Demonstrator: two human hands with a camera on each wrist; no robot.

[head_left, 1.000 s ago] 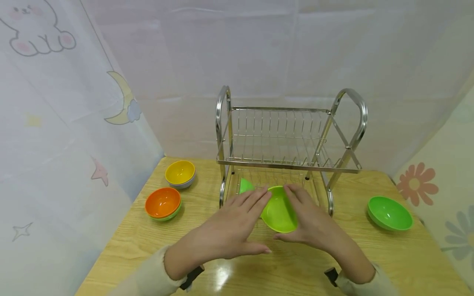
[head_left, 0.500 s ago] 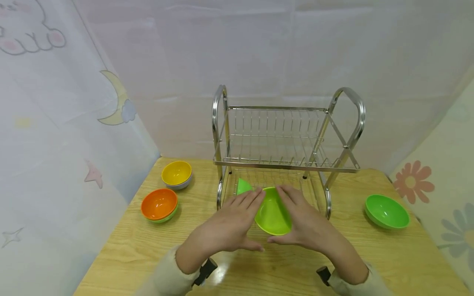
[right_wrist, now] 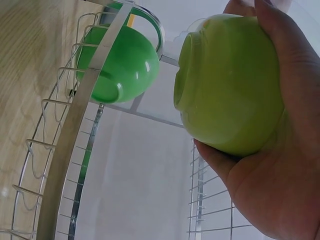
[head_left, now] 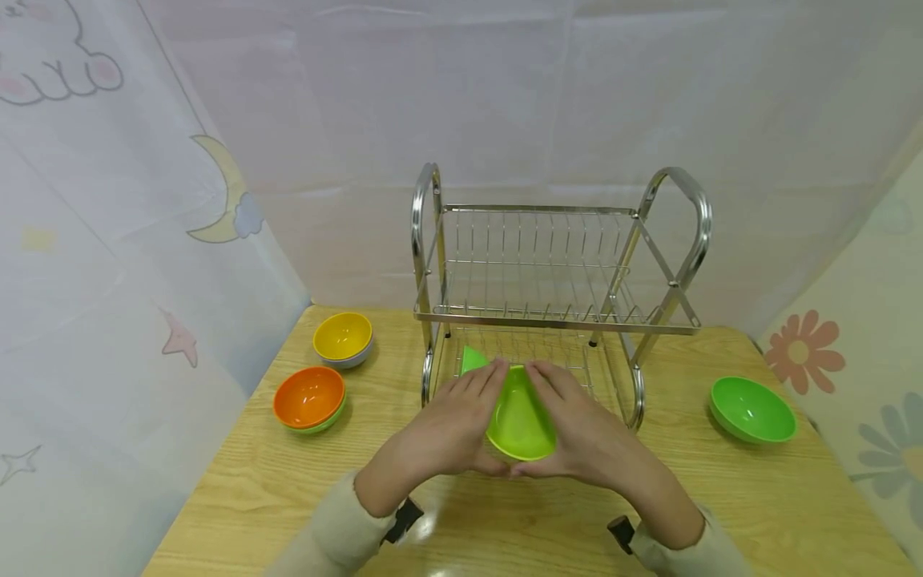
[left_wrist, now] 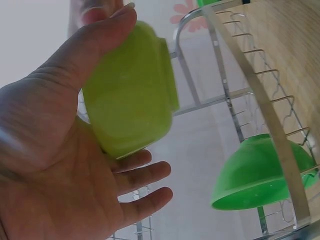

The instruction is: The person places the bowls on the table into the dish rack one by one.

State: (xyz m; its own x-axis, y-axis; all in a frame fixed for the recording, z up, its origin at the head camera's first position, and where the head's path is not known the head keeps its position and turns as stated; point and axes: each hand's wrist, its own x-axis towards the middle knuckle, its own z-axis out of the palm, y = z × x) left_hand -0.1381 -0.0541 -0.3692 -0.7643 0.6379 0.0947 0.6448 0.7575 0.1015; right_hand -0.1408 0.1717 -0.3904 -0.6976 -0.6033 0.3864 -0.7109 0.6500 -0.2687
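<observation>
A yellow-green bowl [head_left: 521, 421] is held between both hands, over the front of the metal dish rack [head_left: 555, 324]. My left hand [head_left: 447, 429] holds its left side, with thumb and fingers spread around the wall. On the opposite side my right hand [head_left: 587, 429] grips it, and the thumbs meet at the near rim. Both wrist views show the outside of this bowl [left_wrist: 132, 92] and its foot ring, apart from the rack. A green bowl [right_wrist: 120, 65] stands tilted in the lower tier at the left; the hands partly hide it in the head view.
To the left, an orange bowl [head_left: 310, 397] sits in a light green one, and a yellow bowl [head_left: 343, 336] is stacked on a greyish bowl. Another green bowl [head_left: 752, 410] lies on the wooden table [head_left: 288, 505] at the right. The upper tier's wire [head_left: 534, 264] overhangs the back.
The hands have drawn closer around the yellow-green bowl until the thumbs meet. In the head view the bowl has shifted slightly left and nearer. The camera has turned a little.
</observation>
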